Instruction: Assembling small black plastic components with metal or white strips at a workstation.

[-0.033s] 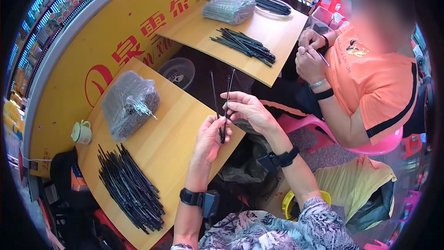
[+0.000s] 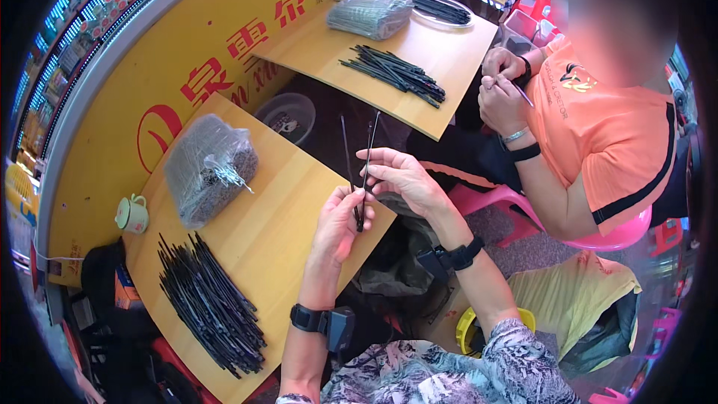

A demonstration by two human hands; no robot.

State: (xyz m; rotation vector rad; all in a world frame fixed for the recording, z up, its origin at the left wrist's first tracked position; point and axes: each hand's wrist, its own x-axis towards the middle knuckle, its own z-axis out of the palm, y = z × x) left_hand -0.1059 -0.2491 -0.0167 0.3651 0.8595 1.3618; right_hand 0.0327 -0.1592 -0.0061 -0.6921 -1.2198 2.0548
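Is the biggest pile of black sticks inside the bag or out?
Out: the black sticks lie bare on the wooden table, outside the bulging plastic bag.

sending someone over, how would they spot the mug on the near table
On the near wooden table, find the plastic bag. Left of it, at the edge, stands the mug, pale with green trim, unlike the thin black sticks.

1 wht mug (image 2: 132, 214), 2 clr bags (image 2: 203, 172), 3 blk stick piles (image 2: 213, 305)
Nr mug: 1 bag, 1 pile; rest far.
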